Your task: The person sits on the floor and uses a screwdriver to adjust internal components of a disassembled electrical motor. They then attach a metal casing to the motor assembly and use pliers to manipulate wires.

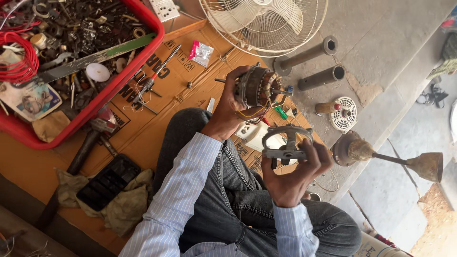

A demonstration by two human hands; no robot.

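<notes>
My left hand (227, 110) grips a fan motor (257, 86) with copper windings and a thin shaft, holding it up over the cardboard; coloured wires hang from it. Lower and to the right, my right hand (291, 177) holds a grey metal motor cover bracket (286, 143) by its lower edge, a little apart from the motor. Both sleeves are light blue striped, and my jeans-clad legs (223, 190) lie beneath the hands.
A red tray (124, 76) of scrap parts, tools and red wire sits at upper left on flattened cardboard (157, 119). A white fan guard (266, 21) lies at the top. Grey pipes (319, 78), a rusty fan base (362, 150), a screwdriver (157, 76) and a black case on rags (108, 183) lie around.
</notes>
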